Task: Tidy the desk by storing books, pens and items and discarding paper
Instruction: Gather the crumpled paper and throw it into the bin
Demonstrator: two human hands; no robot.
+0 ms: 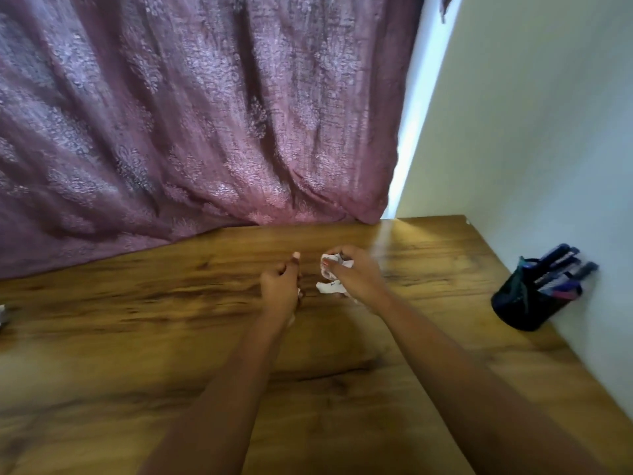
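Right hand on crumpled paper, mid-desk, toward the back edge.

Right hand (356, 275): fingers curled round a crumpled white paper (329, 287), gripped just above the desk (171, 303); paper shows at the fingertips and under the palm. Left hand (279, 286): just beside it, not touching the paper, fingers curled in, thumb raised; frame blurred, cannot tell if it holds anything. Both sit centrally, nearer the back edge than the front. Black mesh pen holder (520, 303) at the right edge against the wall (531, 132), tilted, with pens (561, 269) inside. Mauve patterned curtain (205, 114) hangs along the back edge.
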